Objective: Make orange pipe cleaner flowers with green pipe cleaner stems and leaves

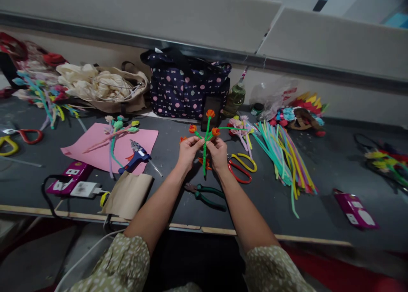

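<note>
Both hands meet over the middle of the table, pinching a pipe-cleaner flower stem (205, 160) with green stalks and several orange blooms. My left hand (188, 151) grips it from the left side, thumb and finger closed at the joint of the stalks. Opposite it, my right hand (218, 154) is closed on the same joint. One green stalk end sticks out to the right. Orange pieces lie on the table behind the stem, partly hidden. Below the hands rest green-handled pliers (207, 195). Scissors (242, 168) with red and yellow handles lie just right of my right hand.
Loose pipe cleaners (283, 156) are bundled at right, near a purple power strip (356, 209). At left are a pink sheet (92, 139), a blue glue gun (137, 157) and brown cardboard (129, 194). A dotted bag (189, 88) and green bottle (236, 98) stand behind.
</note>
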Tool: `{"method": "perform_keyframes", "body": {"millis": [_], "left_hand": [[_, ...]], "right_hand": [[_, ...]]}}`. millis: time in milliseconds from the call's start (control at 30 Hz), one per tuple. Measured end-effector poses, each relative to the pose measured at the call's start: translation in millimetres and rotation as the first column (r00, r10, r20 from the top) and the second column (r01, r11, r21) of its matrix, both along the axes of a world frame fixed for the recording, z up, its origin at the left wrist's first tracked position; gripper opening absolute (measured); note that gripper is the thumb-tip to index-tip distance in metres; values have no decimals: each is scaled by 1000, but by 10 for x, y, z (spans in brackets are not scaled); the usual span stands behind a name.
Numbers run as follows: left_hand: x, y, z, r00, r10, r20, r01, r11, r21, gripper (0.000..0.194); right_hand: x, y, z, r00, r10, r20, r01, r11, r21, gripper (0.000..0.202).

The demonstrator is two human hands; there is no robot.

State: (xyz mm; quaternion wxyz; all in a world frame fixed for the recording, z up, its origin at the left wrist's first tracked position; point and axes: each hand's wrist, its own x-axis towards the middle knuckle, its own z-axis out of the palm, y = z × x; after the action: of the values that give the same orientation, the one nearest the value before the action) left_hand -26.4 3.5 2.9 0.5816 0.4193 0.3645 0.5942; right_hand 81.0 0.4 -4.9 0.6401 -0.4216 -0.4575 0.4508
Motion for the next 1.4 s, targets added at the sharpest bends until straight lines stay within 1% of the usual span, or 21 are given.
{"method": "perform_keyframes", "body": {"millis": [100, 233, 333, 433, 533, 700, 867, 967, 1067, 1200, 1400], "left_hand": [[10, 3, -10, 1000, 27, 10, -28, 999, 17, 23], [16, -2, -9, 997, 60, 44, -62, 997, 46, 21], [13, -6, -8, 999, 37, 33, -38, 998, 52, 22], [3, -4, -17, 999, -30, 25, 29, 999, 29, 25], [-7, 1, -26, 996, -83, 37, 83, 997, 3, 29], [-15, 0, -19, 995, -89, 35, 90, 996, -27, 28], [-19, 4, -18, 993, -97, 73, 100, 994, -37, 28], [-23, 4, -13, 989, -103, 108, 109, 993, -43, 29], [-27, -4, 6, 989, -105, 108, 110, 993, -33, 26], [-28, -18, 33, 987, -121, 104, 125, 992, -28, 24], [-35, -18, 31, 988, -102, 119, 109, 993, -46, 21]], "right_hand": [[14, -23, 39, 998, -20, 60, 18, 999, 37, 15], [30, -34, 43, 995, 1, 98, -2, 1000, 13, 16], [37, -31, 14, 991, -5, 134, 1, 1000, 26, 16], [42, -31, 3, 985, -56, 166, 49, 998, 51, 17], [46, -37, 24, 985, -88, 149, 78, 994, 71, 18], [51, -29, 39, 986, -107, 127, 98, 992, 78, 18], [61, 4, -6, 994, -69, 80, 66, 997, 35, 20], [67, 10, -11, 997, -33, 67, 32, 999, 17, 20], [73, 8, -6, 997, -18, 70, 17, 1000, 9, 19], [77, 6, -2, 996, -28, 81, 26, 999, 28, 18], [71, -3, 10, 996, -15, 93, 9, 998, 58, 20]]}}
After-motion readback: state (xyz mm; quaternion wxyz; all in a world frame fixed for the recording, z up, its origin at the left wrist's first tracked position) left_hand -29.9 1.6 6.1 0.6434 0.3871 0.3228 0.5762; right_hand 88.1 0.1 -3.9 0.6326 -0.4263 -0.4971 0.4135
